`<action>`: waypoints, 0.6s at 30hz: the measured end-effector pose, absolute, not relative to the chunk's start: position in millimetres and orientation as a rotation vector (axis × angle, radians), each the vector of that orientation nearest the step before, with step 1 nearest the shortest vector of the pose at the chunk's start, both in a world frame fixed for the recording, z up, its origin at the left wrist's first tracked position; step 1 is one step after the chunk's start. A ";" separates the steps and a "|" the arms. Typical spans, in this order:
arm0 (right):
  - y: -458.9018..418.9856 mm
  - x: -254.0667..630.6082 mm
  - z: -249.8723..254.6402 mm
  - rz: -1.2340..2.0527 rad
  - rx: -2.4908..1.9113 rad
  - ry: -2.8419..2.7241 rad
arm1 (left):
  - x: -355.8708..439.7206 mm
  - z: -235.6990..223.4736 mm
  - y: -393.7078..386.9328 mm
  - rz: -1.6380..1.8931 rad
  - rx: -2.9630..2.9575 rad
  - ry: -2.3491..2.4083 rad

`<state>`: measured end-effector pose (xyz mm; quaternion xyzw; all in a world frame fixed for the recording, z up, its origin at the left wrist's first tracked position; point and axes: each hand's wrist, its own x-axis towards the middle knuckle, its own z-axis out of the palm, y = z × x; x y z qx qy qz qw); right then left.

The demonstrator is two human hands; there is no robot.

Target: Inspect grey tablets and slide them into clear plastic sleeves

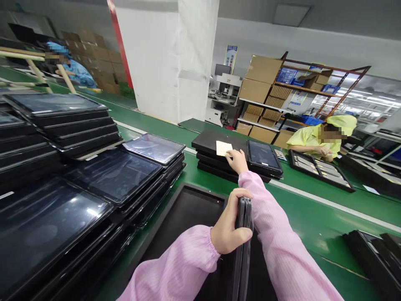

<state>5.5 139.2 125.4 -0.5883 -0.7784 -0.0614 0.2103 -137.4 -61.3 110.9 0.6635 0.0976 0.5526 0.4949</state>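
My left hand is wrapped round two thin dark tablets, which stand on edge, face to face, above a black tray. Reaching further out, my right hand pinches the near corner of a small pale yellow sheet of labels. That sheet lies on top of a stack of black trays. Just right of my right hand, a tablet with a dark screen rests on the same stack. Both my arms are in pink sleeves, and the right forearm passes behind the held tablets.
Tall stacks of screen panels in black trays fill the left. A green conveyor belt runs across. On the right, a co-worker in yellow works beside a tray of parts; more black trays lie lower right. Another person in blue sits far left.
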 end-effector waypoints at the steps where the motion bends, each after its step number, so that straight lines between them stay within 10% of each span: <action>1: 140.1 3.1 125.3 -0.179 -1.632 -2.168 | -137.3 110.7 -60.7 1.338 1.605 0.249; 18: 152.2 -13.3 127.3 -0.111 -1.783 -2.082 | -137.5 111.0 -61.0 1.371 1.584 0.230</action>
